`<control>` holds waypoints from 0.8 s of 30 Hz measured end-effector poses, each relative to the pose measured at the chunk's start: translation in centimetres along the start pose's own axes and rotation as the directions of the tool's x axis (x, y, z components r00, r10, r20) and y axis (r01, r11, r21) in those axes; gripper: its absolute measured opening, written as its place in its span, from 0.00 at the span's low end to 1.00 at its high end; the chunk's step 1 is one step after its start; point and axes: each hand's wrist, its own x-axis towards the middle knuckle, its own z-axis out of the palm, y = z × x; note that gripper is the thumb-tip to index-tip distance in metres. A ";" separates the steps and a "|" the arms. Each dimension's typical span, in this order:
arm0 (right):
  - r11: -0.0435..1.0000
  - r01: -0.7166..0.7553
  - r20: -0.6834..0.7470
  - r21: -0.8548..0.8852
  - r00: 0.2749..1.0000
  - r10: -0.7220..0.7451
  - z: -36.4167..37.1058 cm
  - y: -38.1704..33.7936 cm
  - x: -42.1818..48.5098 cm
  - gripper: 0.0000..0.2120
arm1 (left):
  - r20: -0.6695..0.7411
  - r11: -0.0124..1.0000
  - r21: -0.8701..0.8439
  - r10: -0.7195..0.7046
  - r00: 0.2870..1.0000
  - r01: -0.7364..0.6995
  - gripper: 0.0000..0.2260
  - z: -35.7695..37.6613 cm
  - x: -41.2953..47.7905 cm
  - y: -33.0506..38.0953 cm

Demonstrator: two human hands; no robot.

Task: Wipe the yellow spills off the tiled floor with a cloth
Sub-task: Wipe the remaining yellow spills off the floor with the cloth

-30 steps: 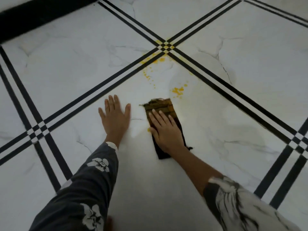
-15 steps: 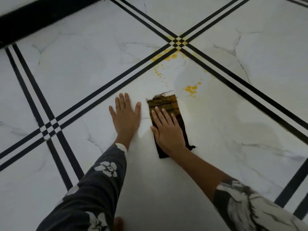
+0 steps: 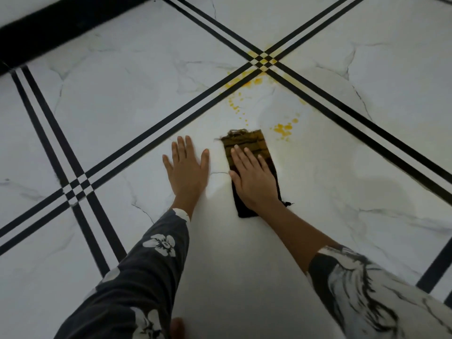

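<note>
The right hand [image 3: 254, 178], flat on the cloth [image 3: 247, 143], has moved closer to the yellow spills [image 3: 283, 128], still unwiped, while the open left hand [image 3: 187, 168] braces on the floor [image 3: 122, 94].

Single head-worn wide-angle view, looking forward and steeply down at the tiled floor [image 3: 122, 99] from close above it. The stripe crossing [image 3: 263, 60] sits upper centre, far from the lens; both forearms enter from the bottom edge, nearer the lens than that crossing. No second view.
</note>
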 end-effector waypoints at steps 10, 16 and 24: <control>0.985 -0.169 -0.103 -0.031 0.981 0.165 -0.9 2.5 0.8 0.26 | -0.006 1.000 0.010 -0.001 1.000 0.001 0.29 -0.1 -0.1 0.2; 0.968 -0.250 0.024 -0.016 0.968 0.251 -1.1 3.3 0.5 0.27 | -0.012 1.000 0.012 -0.002 1.000 0.002 0.29 -0.1 0.1 0.3; 0.881 -0.472 -0.030 0.027 0.881 0.473 -2.2 6.0 0.8 0.28 | -0.007 1.000 0.015 -0.007 1.000 0.007 0.29 0.0 -0.1 0.4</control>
